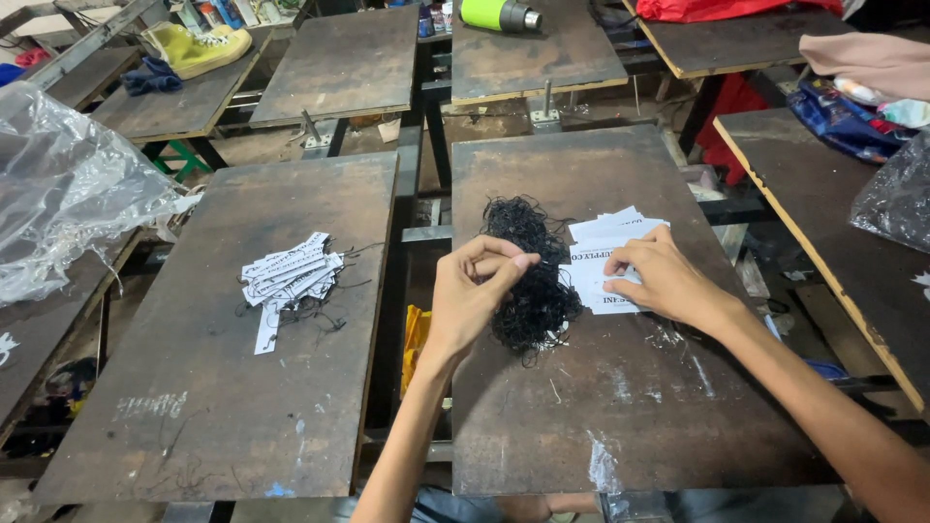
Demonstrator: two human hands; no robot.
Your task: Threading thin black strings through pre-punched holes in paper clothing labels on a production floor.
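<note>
A tangled heap of black string loops (528, 266) lies on the dark board (620, 407) in front of me. My left hand (475, 291) rests at the heap's left edge, thumb and fingertips pinched together on a strand. To the right of the heap sits a stack of white printed paper tags (605, 247). My right hand (664, 281) lies on that stack, its fingers pressing the top tag. On the board to the left (223, 387), a pile of white tags with black strings attached (289, 279) is spread out.
Crumpled clear plastic sheeting (68, 194) covers the far left. More dark boards stand behind, one with a yellow shoe (194, 48), another with a green-yellow cylinder (499, 15). Cloth (862, 97) and a dark plastic bag (896, 199) are on the right. Gaps run between the boards.
</note>
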